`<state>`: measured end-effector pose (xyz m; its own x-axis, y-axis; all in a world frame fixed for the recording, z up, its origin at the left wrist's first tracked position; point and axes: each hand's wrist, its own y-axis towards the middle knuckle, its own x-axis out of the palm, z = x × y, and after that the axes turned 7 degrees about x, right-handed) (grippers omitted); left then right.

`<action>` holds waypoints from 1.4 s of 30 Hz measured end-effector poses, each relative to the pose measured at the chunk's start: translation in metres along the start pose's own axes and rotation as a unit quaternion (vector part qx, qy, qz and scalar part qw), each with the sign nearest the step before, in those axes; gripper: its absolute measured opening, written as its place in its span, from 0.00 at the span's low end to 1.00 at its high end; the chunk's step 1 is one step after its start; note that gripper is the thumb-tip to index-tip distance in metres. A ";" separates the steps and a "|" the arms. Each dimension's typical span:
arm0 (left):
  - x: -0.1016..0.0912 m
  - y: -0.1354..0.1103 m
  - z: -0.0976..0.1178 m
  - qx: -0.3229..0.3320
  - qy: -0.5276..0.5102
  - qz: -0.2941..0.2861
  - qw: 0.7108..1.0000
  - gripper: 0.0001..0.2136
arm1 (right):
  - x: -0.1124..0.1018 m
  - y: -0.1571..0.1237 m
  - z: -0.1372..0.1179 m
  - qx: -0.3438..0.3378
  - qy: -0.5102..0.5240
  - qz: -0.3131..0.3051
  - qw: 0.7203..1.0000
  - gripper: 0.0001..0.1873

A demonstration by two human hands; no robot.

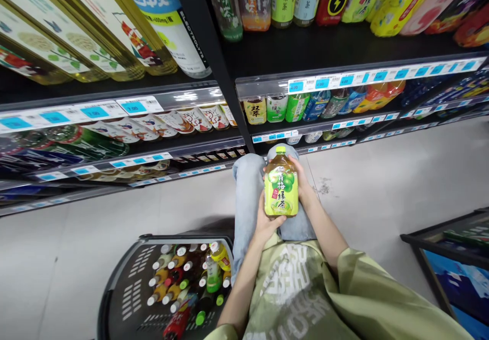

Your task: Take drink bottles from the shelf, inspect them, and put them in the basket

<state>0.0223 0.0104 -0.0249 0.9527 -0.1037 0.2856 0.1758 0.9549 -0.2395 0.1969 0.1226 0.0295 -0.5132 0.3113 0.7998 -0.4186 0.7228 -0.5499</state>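
A large bottle of green tea (281,185) with a yellow-green label and a lime-coloured cap is held upright over my lap, its label towards me. My left hand (269,221) is wrapped around its lower left side, the thumb at the base. Around the upper right side curls my right hand (302,179), with most of its fingers hidden behind the bottle. Beneath and behind the bottle are my knees in light blue jeans (246,197).
A dark shopping basket (132,258) holding several drink bottles stands on the floor at my left. Ahead, a black shelf (275,50) carries rows of bottles and price tags (321,83). A black-framed display (428,258) stands at the right. Grey floor (362,177) surrounds me.
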 end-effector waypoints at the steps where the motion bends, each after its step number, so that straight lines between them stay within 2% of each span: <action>1: 0.000 -0.003 0.002 0.014 0.018 -0.003 1.000 0.64 | 0.000 0.000 0.000 0.003 -0.001 -0.002 1.000 0.27; 4: -0.005 -0.010 0.003 0.062 0.101 -0.009 0.993 0.60 | -0.003 0.002 0.003 0.020 -0.004 -0.003 1.000 0.27; 8: -0.015 -0.011 -0.004 0.172 0.234 -0.011 0.957 0.45 | -0.010 0.008 0.007 0.022 0.002 0.033 0.999 0.22; 10: -0.016 -0.008 -0.008 0.204 0.265 -0.006 0.943 0.45 | -0.012 0.011 0.009 0.018 0.006 0.042 0.999 0.20; 13: -0.013 -0.003 -0.011 0.230 0.289 0.036 0.929 0.46 | -0.012 0.013 0.009 0.016 0.009 0.047 0.999 0.18; 16: -0.010 0.000 -0.009 0.207 0.298 0.073 0.929 0.40 | -0.010 0.013 0.009 0.018 0.007 0.066 0.998 0.15; 19: -0.009 0.000 -0.001 0.139 0.279 0.088 0.946 0.43 | -0.008 0.011 0.010 0.031 0.003 0.067 0.997 0.18; 23: -0.007 0.001 0.007 0.055 0.195 0.088 0.975 0.50 | -0.006 0.005 0.011 0.036 0.009 0.002 0.999 0.28; 27: -0.005 0.002 0.012 0.039 0.123 0.066 0.989 0.57 | -0.005 0.002 0.015 -0.016 0.021 -0.052 0.998 0.33; 30: -0.007 0.000 0.014 0.038 0.100 0.056 0.993 0.59 | -0.002 0.003 0.020 -0.035 0.004 -0.060 0.998 0.30; 34: -0.011 -0.001 0.016 0.028 0.115 0.034 0.992 0.62 | 0.003 0.005 0.022 -0.037 -0.025 -0.045 0.998 0.26; 39: -0.009 0.001 0.015 0.020 0.093 0.026 0.995 0.62 | 0.008 0.005 0.020 -0.020 -0.026 0.023 0.999 0.23; 42: -0.008 0.001 0.014 0.009 0.083 0.033 0.996 0.64 | 0.010 0.006 0.020 0.000 -0.030 0.044 0.999 0.25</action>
<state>0.0117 0.0161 -0.0144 0.9902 -0.0837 0.1119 0.1083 0.9658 -0.2355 0.1744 0.1178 0.0301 -0.5925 0.3361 0.7321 -0.3695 0.6941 -0.6178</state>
